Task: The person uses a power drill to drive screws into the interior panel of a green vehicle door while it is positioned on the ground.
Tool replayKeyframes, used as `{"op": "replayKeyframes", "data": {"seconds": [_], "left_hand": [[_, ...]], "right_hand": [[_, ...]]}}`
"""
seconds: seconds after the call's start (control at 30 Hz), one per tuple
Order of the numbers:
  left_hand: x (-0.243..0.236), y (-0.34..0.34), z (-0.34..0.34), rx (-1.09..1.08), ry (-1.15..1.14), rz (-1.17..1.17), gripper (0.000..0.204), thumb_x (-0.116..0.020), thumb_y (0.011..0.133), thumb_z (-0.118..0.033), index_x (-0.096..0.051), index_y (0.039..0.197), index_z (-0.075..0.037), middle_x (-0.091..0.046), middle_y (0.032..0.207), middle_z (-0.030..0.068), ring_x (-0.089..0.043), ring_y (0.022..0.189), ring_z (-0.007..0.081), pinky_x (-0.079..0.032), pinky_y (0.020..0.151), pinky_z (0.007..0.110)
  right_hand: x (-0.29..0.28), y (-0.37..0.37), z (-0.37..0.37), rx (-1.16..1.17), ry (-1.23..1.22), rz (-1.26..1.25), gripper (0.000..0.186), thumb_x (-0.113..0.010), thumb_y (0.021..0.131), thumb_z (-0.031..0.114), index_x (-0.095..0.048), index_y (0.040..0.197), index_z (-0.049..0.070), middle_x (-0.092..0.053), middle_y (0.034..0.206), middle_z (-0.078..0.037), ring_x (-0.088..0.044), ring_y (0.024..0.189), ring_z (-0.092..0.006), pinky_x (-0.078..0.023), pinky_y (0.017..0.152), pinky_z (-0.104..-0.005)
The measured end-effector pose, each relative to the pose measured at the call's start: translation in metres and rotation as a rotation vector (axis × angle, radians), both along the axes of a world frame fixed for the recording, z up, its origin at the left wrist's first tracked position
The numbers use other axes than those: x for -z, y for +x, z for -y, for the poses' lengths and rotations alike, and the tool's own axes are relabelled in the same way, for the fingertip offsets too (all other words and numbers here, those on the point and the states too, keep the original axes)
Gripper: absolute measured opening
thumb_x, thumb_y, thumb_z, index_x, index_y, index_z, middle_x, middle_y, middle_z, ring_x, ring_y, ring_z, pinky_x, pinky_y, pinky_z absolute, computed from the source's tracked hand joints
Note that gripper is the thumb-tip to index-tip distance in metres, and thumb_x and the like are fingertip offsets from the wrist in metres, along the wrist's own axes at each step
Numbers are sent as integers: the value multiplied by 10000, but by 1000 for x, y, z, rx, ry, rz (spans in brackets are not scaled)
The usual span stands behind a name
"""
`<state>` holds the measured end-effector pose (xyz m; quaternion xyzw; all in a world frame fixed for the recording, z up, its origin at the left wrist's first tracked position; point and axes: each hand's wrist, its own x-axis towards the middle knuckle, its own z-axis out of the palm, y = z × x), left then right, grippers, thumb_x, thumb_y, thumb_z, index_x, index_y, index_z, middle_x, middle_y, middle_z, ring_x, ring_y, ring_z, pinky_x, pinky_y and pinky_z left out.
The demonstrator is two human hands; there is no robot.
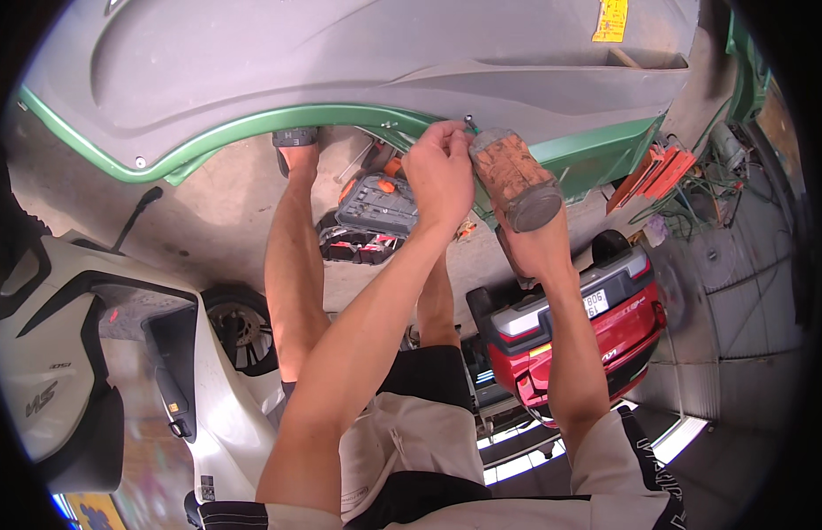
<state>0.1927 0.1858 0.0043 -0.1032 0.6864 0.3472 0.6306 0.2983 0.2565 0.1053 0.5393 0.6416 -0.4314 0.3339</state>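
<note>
My right hand [536, 246] is wrapped round the handle of a cordless drill [508, 166] with a worn, orange-and-grey body. Its front end points away from me, at the lower edge of a large grey panel [384, 49] with a green painted rim [279, 116]. Close beside the drill's nose, my left hand [440, 168] has its fingers pinched together at that edge. Whatever those fingers hold is hidden. A small dark screw-like spot [469, 117] shows on the panel just beyond my fingertips.
Under the panel, near my feet, lies an open grey tool case [376, 208] with orange parts. A white scooter [221, 389] stands at left, a red car [574, 340] at lower right. Orange-red pieces [654, 175] and tangled cables [693, 208] lie on the right.
</note>
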Motion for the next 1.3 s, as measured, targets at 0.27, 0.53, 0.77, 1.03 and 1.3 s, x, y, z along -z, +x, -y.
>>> {"op": "replayKeyframes", "data": {"seconds": [0.27,0.53,0.77,1.03,1.3], "left_hand": [[20,-3,7,560,344,-688,287,-725,805,-4,-729,1067,-120,-632,963,81,-683,803,333,-530,676,436],[26,1,9,691,441,-770,186,-700,881,-83,-659,1062,-101,-579,1005,90,-683,783,372,-517,666,498],[20,5,2,822,392,-825,250,-712,835,-47,-587,1047,-92,-546,1056,119,-662,786,382,-501,649,488],[24,13,6,761,424,-889,303,-701,799,-83,-621,1091,-104,-592,1037,96,-678,853,352,-504,689,458],[25,-1,9,805,535,-880,306,-731,799,-215,-716,1088,-113,-630,982,104,-673,875,352,-528,728,435]], "right_hand": [[-1,-6,3,244,34,-35,380,-703,881,93,-662,1248,-1,-696,1248,-202,-667,1138,-341,-504,964,-389],[-3,4,9,387,90,-45,392,-680,734,52,-691,1114,-44,-726,879,-263,-703,908,-448,-549,806,-469],[-2,16,12,428,81,-64,443,-685,727,64,-690,1162,-20,-710,902,-285,-666,933,-487,-545,841,-485],[-1,28,16,423,131,-152,358,-714,757,137,-694,1079,-17,-712,882,-273,-674,905,-480,-545,819,-507],[6,30,33,437,108,-126,373,-709,767,126,-679,1105,-29,-704,890,-285,-659,914,-489,-529,837,-515]]}}
